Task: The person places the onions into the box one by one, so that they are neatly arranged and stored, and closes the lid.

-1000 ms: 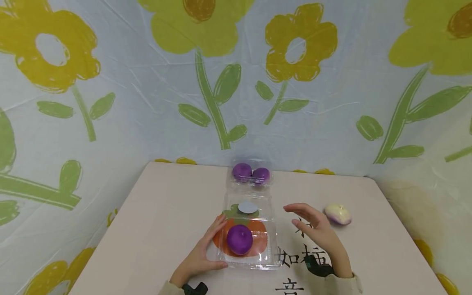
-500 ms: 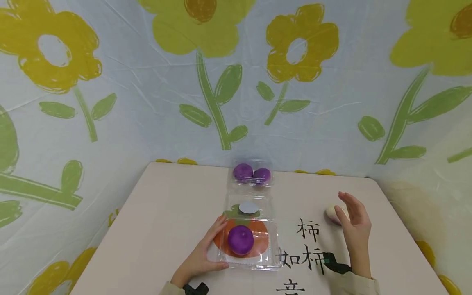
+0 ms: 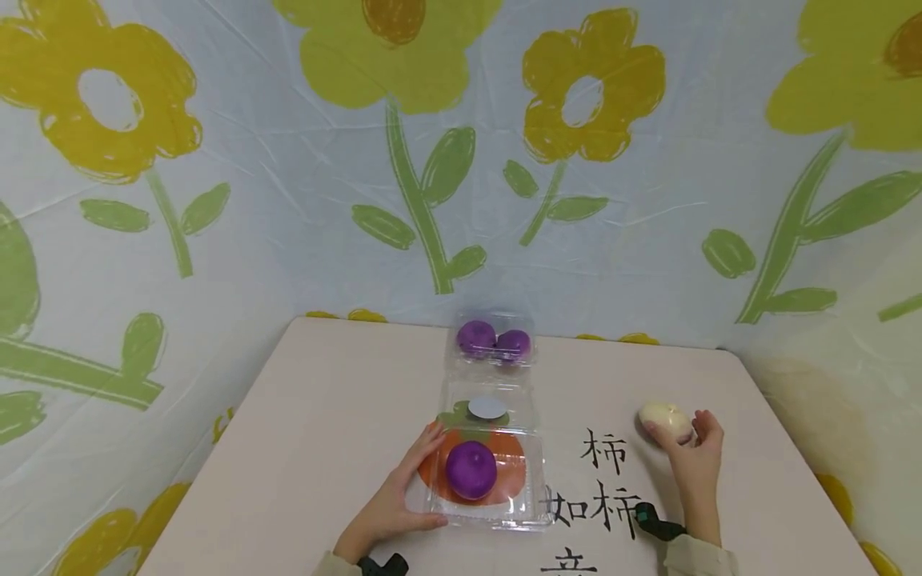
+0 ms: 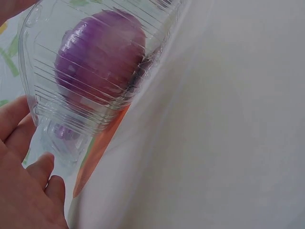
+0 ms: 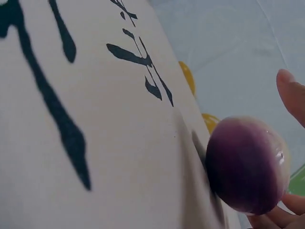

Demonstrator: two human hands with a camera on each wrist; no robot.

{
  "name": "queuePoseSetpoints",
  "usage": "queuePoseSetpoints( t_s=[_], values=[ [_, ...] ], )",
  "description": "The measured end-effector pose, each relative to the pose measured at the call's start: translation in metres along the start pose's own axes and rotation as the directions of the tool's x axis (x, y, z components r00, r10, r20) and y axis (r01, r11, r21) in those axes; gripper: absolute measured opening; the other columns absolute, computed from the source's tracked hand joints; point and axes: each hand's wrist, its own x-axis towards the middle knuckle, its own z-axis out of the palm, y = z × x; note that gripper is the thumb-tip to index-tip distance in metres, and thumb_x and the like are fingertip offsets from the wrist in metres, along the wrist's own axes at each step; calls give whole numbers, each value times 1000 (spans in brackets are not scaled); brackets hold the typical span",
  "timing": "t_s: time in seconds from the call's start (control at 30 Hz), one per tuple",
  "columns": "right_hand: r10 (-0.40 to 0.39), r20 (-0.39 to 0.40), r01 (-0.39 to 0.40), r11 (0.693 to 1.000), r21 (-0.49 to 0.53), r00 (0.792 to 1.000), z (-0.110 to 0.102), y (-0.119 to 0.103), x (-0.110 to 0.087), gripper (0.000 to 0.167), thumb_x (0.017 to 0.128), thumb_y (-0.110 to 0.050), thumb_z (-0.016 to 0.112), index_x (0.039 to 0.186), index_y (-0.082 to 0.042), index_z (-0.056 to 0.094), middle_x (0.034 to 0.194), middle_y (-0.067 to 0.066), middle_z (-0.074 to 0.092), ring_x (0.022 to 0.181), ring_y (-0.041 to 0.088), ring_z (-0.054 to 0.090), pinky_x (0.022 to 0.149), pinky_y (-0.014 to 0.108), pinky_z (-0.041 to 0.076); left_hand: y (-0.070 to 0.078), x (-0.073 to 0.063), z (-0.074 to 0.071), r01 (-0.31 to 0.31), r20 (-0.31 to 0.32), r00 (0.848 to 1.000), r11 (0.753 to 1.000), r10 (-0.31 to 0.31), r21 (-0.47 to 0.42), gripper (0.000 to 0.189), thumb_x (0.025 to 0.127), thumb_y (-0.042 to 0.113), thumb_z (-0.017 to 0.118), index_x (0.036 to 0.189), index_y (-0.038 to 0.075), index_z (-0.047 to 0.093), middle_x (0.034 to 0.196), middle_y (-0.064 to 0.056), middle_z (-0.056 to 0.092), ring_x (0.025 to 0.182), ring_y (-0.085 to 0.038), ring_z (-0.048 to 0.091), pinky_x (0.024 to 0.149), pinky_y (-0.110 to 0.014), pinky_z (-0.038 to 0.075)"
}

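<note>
A turnip [image 3: 666,419], cream on top and purple below, sits at the table's right side. My right hand [image 3: 695,460] is spread around it, thumb overlapping its near side in the head view and fingers beside its right. In the right wrist view the turnip [image 5: 245,164] shows purple, with the thumb [image 5: 289,90] apart from it and the other fingertips right at its underside. My left hand [image 3: 396,496] holds the left side of a clear plastic clamshell box [image 3: 535,504], thumb at the front corner. Inside lies one round purple vegetable [image 3: 471,470].
Behind the box are a clear section with a white oval label [image 3: 487,408] and a clear compartment [image 3: 495,364] containing two purple vegetables [image 3: 477,339]. The table [image 3: 346,392] bears black characters [image 3: 605,452] and an orange persimmon print [image 3: 513,460]. A flower-printed cloth [image 3: 288,240] surrounds it.
My right hand has moved rightward from beside the box, then lowered to the turnip, its fingers coming down around it. My left hand stays at the box.
</note>
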Motion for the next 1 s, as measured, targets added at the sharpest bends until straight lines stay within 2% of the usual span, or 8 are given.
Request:
queuePoseSetpoints(
  t_s=[0.1,0.2,0.4,0.53,0.63,0.77,0.83,1.0],
  values=[
    [14,14,-14,1000,-15,1000,0,8,1,102,85,-19,80,157,-2,9,159,21,20,147,30,20,122,33,16,0,-1,0,1,1,1000,1000,-1,-6,102,72,24,89,153,0,31,163,-17,18,148,-46,6,118,-27,7],
    [-11,19,12,998,-64,1000,1,13,1,99,86,-18,80,156,1,13,154,25,26,140,33,28,118,27,22,1,-1,1,1,0,1000,1000,-1,-4,102,72,24,89,152,0,32,163,-17,18,148,-47,6,118,-27,7],
    [-55,-12,53,990,-134,998,0,18,1,88,86,-18,79,153,3,26,147,27,37,126,30,41,95,5,33,2,1,1,12,2,1000,1000,-12,1,102,71,23,90,153,2,32,163,-18,18,148,-46,6,118,-28,7],
    [-57,-22,54,990,-132,998,-1,18,1,86,85,-17,80,152,3,29,145,26,40,119,23,43,85,2,34,3,1,1,12,5,1000,1000,-12,-5,102,71,23,90,153,1,32,163,-20,17,148,-47,6,118,-29,7],
    [-25,-27,22,994,-106,999,-3,13,-1,87,85,-18,80,153,0,29,147,22,39,123,21,42,91,2,34,3,1,2,10,8,1000,1000,-10,0,103,72,23,90,153,1,31,162,-22,17,148,-47,6,118,-30,8],
    [13,-21,-12,1000,6,1000,-4,2,-2,86,85,-12,79,154,-2,28,149,19,35,133,19,38,107,9,31,2,0,2,17,10,1000,1000,-17,-1,103,72,25,89,153,1,31,163,-21,17,148,-47,6,118,-29,7],
    [2,-22,-1,999,48,1000,-3,-4,-2,85,84,-6,79,153,-1,29,148,18,35,134,18,38,110,13,30,2,1,2,10,9,1000,1000,-10,1,102,72,26,89,153,1,31,162,-21,17,147,-48,6,118,-28,7],
    [-38,3,37,997,69,999,-1,-20,-4,82,84,-2,78,152,0,31,149,19,36,137,18,37,112,15,28,2,1,1,9,3,1000,1000,-9,2,102,73,28,88,153,0,31,163,-18,18,147,-49,7,118,-26,7]
  ],
)
